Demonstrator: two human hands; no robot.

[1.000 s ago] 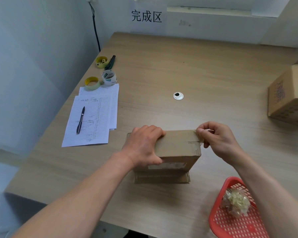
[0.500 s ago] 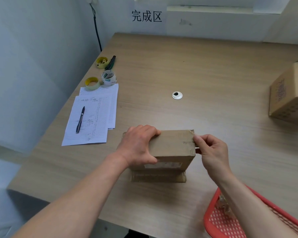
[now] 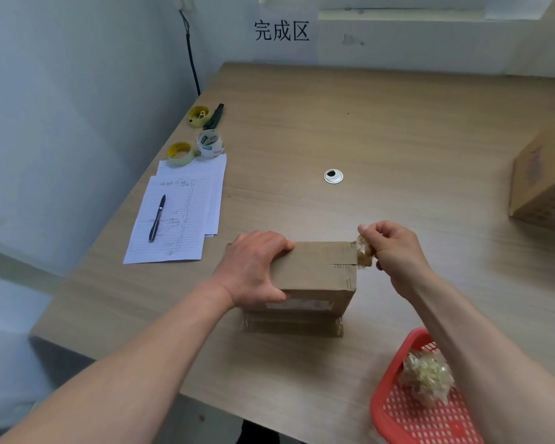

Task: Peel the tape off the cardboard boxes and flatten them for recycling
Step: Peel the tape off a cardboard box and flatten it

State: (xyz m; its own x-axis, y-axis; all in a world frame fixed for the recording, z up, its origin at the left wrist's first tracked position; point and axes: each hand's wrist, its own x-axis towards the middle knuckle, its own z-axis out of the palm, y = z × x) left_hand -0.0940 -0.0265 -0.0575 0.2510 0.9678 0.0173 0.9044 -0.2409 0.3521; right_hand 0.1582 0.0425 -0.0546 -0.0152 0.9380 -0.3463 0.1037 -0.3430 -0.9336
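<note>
Since half a second ago, the right hand (image 3: 394,251) has risen to the cardboard box's (image 3: 314,270) far right corner, pinching a crumpled strip of tape (image 3: 364,251) partly peeled from it. Nearest, a red basket (image 3: 398,411) holds wadded tape. The left hand (image 3: 253,270) grips the box's left end mid-counter (image 3: 382,129). Farther right, a second box (image 3: 545,181) sits.

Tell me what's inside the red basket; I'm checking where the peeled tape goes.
The red basket holds a crumpled wad of clear tape. The right forearm covers the basket's right side, so anything lying there cannot be seen.
</note>
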